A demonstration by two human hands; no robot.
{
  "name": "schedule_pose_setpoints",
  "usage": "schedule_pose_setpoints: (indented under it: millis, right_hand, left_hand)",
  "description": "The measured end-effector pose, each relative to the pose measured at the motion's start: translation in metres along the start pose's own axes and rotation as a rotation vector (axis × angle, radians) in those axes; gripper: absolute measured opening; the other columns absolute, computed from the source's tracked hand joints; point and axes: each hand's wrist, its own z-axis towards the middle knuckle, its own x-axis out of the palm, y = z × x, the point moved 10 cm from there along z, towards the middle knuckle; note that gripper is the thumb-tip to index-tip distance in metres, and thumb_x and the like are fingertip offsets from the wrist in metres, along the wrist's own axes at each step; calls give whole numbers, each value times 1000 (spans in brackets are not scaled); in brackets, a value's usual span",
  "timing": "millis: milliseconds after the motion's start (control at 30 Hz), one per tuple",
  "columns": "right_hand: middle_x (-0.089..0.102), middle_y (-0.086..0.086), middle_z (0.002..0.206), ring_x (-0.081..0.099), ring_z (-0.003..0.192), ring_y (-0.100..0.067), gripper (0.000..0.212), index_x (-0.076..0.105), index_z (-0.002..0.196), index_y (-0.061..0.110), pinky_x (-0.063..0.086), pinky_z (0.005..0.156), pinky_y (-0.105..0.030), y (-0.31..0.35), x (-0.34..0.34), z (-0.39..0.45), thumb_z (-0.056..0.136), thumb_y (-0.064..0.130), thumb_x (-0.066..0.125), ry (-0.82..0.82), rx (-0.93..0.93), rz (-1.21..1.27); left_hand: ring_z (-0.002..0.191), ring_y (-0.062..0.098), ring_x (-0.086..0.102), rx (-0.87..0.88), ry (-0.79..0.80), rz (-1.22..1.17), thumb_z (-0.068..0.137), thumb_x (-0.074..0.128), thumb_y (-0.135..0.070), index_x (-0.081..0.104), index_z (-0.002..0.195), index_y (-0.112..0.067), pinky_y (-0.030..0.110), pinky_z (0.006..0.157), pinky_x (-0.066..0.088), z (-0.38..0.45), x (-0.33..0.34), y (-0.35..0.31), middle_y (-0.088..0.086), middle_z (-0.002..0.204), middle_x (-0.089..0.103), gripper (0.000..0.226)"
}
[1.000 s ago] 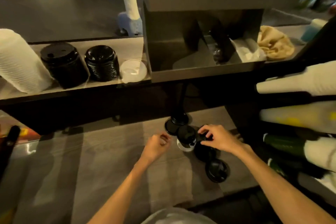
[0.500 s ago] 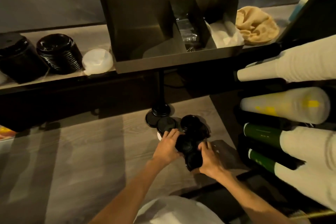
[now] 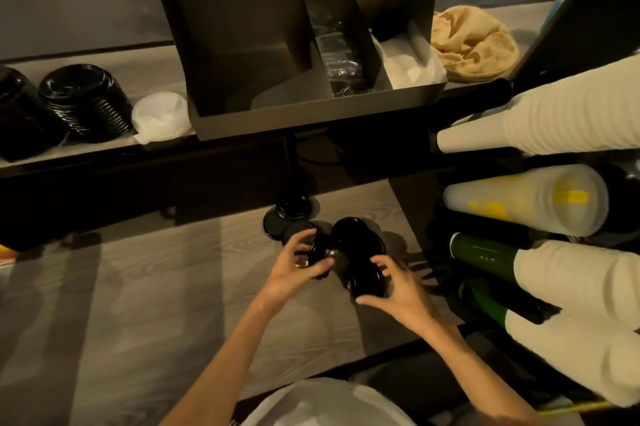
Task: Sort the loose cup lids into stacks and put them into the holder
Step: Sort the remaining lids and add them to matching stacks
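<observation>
Left hand [image 3: 294,270], fingers curled round a round, glossy black plastic lid [image 3: 320,257] held on edge. Right hand [image 3: 398,290], thumb and fingers gripping a second black lid [image 3: 367,282], rim ridged, just right of the first. Beyond both hands, further loose black lids [image 3: 356,235] lie overlapping on the pale wood-grain tabletop [image 3: 121,304], beside the black disc foot of a stand [image 3: 287,214]. Above it, a matte grey sheet-metal holder [image 3: 311,114], box-shaped with slanted dividers. Far left of the left hand, on a shelf [image 3: 156,69]: ribbed black lid stacks [image 3: 86,103] and a translucent white stack [image 3: 161,117]. Right of the right hand, sleeves of stacked cups [image 3: 554,121] lie sideways.
</observation>
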Motion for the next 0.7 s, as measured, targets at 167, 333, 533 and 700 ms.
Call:
schedule_pose_setpoints:
  millis: [167, 333, 533, 700]
  right_hand:
    - [58, 21, 132, 56, 121, -1, 83, 53, 139, 36, 52, 100, -28, 62, -15, 0, 66, 62, 84, 7, -55, 307]
    - [59, 28, 133, 57, 122, 5, 81, 53, 139, 43, 51, 103, -28, 134, -21, -3, 67, 65, 82, 30, -199, 409]
    - [52, 24, 141, 50, 130, 2, 76, 51, 145, 42, 46, 104, -18, 203, -17, -8, 77, 46, 85, 82, -392, 321]
    - [50, 28, 147, 48, 136, -4, 95, 37, 156, 37, 43, 98, -19, 251, -3, -11, 77, 34, 89, 150, -511, 220]
  left_hand:
    - [130, 29, 61, -165, 111, -764, 91, 70, -32, 58, 142, -16, 53, 114, 43, -38, -13, -19, 16, 143, 61, 55]
    - [119, 39, 67, -111, 71, -1028, 56, 98, -43, 77, 119, -14, 49, 88, 61, -63, -36, -32, 20, 131, 68, 73]
    - [116, 37, 69, -96, -6, -1103, 76, 85, -43, 76, 120, -15, 50, 92, 59, -80, -69, -25, 20, 132, 67, 53]
    - [117, 40, 68, -139, 12, -1144, 52, 101, -43, 78, 118, -13, 49, 82, 63, -96, -90, -18, 23, 131, 67, 76]
